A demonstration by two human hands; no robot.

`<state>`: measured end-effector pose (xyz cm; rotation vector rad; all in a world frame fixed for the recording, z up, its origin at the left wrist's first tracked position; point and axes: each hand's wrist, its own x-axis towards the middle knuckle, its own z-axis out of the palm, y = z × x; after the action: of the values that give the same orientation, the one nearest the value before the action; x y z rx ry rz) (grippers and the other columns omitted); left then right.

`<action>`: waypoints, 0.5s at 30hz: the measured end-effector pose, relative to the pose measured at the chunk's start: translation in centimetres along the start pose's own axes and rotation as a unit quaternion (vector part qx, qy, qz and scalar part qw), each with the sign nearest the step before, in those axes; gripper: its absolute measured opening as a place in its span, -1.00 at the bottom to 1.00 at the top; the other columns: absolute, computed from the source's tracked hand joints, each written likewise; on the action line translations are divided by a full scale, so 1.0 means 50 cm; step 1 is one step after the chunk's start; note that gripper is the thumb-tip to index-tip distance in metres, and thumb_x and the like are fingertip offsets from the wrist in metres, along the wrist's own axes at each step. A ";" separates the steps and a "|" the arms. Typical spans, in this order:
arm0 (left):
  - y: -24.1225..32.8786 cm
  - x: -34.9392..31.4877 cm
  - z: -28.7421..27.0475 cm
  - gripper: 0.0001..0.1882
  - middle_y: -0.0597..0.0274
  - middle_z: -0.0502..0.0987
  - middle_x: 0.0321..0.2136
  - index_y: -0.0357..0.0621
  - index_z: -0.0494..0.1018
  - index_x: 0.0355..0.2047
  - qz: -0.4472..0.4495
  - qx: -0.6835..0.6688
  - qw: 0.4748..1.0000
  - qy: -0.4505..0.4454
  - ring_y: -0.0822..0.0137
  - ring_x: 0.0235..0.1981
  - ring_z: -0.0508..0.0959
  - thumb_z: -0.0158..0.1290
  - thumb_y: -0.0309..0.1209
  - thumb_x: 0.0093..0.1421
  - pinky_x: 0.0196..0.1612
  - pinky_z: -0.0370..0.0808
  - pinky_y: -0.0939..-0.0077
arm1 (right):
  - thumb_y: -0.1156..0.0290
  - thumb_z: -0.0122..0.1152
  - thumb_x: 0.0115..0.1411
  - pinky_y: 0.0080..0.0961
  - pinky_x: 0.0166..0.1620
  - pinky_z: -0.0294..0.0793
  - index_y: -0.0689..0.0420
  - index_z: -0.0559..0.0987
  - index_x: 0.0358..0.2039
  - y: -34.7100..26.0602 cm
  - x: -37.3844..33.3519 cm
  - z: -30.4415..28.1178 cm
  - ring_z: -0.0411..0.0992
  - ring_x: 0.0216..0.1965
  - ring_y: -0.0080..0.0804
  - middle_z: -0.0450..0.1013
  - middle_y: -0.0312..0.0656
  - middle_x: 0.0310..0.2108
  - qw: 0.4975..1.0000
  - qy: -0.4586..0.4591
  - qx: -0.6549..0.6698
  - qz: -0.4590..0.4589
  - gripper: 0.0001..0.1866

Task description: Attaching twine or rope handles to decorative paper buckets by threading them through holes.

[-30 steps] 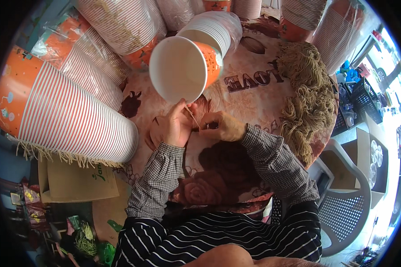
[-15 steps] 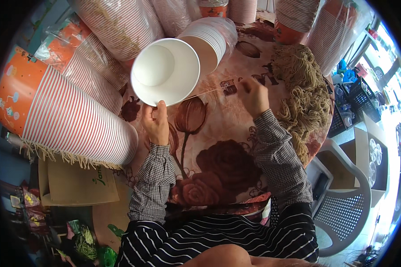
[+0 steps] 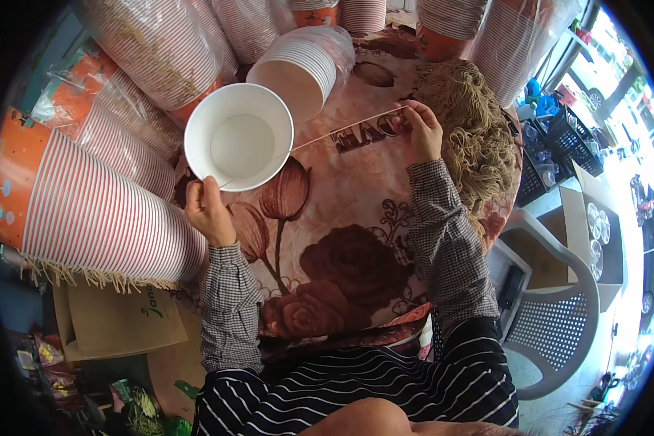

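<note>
A white paper bucket [image 3: 241,145] is tilted with its open mouth facing me. My left hand [image 3: 211,212] pinches its near rim, thumb and fingers closed there. A thin beige string [image 3: 345,131] runs taut from the bucket's rim to my right hand [image 3: 422,133], whose fingertips are pinched on it. Part of the string crosses the bucket's mouth toward my left hand; whether those fingers also grip its end is hard to make out. To the right of my right hand lies a heap of beige strings [image 3: 483,145].
Nested bucket stacks, striped by their rims [image 3: 109,203], line the left side; strings hang beneath the nearest. A partly bagged stack of white buckets [image 3: 298,73] lies behind. The flowered tablecloth [image 3: 356,269] covers the table. A grey plastic chair [image 3: 559,312] and cardboard box [image 3: 596,225] stand right.
My left hand and the bucket have moved left and slightly down in view. The string now crosses the bucket's mouth. My right hand has turned and risen slightly, still holding the string.
</note>
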<state>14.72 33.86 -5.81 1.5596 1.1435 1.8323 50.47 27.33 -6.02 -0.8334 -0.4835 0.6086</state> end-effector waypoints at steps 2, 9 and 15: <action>0.031 0.001 0.004 -0.79 0.42 0.39 -0.59 -0.32 0.41 -0.50 -0.075 -0.075 0.994 0.034 0.60 -0.58 0.26 0.01 -0.43 0.23 -0.56 0.17 0.62 | 0.47 0.11 0.24 -0.60 -0.42 0.52 0.24 0.50 -0.27 -0.011 -0.002 0.002 0.52 -0.46 -0.49 0.53 -0.09 -0.36 0.988 -0.087 0.109 0.072 -0.89; 0.036 -0.004 0.012 -0.80 0.40 0.42 -0.55 -0.32 0.46 -0.40 0.062 -0.009 0.997 0.033 0.60 -0.52 0.30 0.00 -0.41 0.28 -0.48 0.27 0.66 | 0.42 0.13 0.26 -0.64 -0.52 0.40 0.17 0.50 -0.27 -0.005 -0.006 0.007 0.41 -0.57 -0.56 0.51 -0.17 -0.41 0.970 -0.156 0.158 0.103 -0.90; 0.021 -0.006 0.021 -0.80 0.38 0.46 -0.52 -0.32 0.47 -0.30 0.027 0.024 0.999 0.028 0.58 -0.52 0.36 0.02 -0.38 0.28 -0.47 0.31 0.66 | 0.44 0.05 0.30 -0.73 -0.54 0.36 0.14 0.48 -0.18 -0.026 -0.029 0.022 0.43 -0.54 -0.61 0.52 -0.19 -0.35 0.936 -0.257 0.155 0.186 -0.88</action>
<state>15.99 33.35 -5.10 1.5894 1.1885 1.9068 49.15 26.28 -4.56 -0.4554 -0.6873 1.2369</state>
